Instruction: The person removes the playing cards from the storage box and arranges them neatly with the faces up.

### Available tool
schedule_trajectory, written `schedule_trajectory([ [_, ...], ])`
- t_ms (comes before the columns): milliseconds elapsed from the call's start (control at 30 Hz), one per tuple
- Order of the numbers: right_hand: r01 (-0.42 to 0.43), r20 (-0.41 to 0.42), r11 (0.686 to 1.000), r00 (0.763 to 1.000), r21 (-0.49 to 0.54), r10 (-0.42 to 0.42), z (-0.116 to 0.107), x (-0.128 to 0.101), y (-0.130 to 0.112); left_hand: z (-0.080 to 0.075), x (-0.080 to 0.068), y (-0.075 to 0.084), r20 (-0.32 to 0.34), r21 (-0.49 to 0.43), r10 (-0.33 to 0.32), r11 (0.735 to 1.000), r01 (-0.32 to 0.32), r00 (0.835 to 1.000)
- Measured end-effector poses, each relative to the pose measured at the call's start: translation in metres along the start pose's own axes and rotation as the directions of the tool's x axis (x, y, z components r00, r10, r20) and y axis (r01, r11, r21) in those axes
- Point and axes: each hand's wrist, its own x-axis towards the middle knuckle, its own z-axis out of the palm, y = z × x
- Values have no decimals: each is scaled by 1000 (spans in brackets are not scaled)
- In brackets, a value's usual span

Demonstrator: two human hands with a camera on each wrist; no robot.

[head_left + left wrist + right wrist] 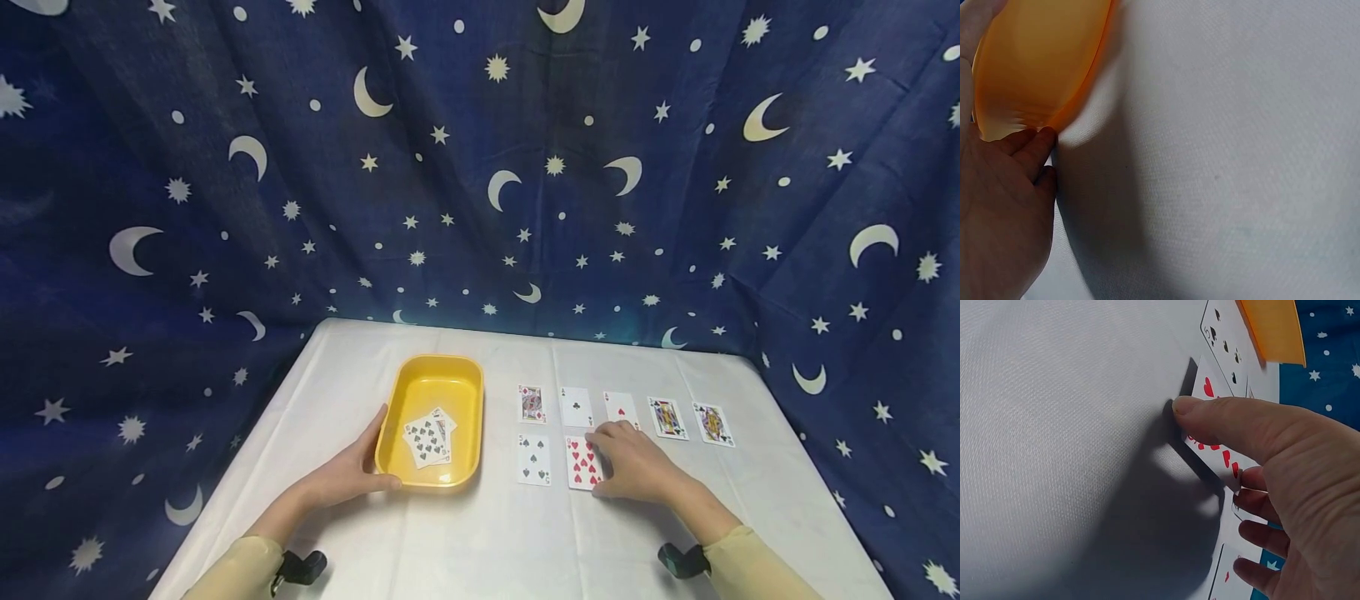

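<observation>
My left hand point(352, 471) grips the near left corner of a yellow tray point(477, 417), its fingers along the left side and its thumb at the near edge. Inside the tray lie a few loose playing cards, a many-pip spades card point(426, 442) on top. A hearts playing card point(581, 463) is pinched by its right side between the thumb and fingers of my right hand point(637, 467). In the right wrist view that hearts card point(1207, 389) is tilted, with a dark shadow under its edge. Left of it, the five of spades point(533, 460) lies face up.
Behind the right hand a row of face-up cards runs across the white tablecloth point(480, 550): a face card point(532, 404), the ace of clubs point(577, 407), the partly covered ace of hearts point(620, 408) and two more face cards point(667, 418). A dark blue star-and-moon curtain point(480, 208) surrounds the table.
</observation>
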Motion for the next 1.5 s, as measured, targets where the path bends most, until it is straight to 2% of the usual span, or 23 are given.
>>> schedule_trajectory([
  [400,-39,35,999,999,20,39,4,1,2,-1,0,-1,10,-6,-9,1000,9,1000],
  [767,-68,71,997,995,37,65,5,3,3,-2,-1,0,12,-9,14,1000,-14,1000],
  [1367,-68,80,997,995,42,65,6,4,6,-3,-1,0,7,-2,13,1000,-13,1000],
  [1500,-63,81,997,995,41,59,5,4,6,-3,-2,-1,11,-5,33,999,-33,999],
])
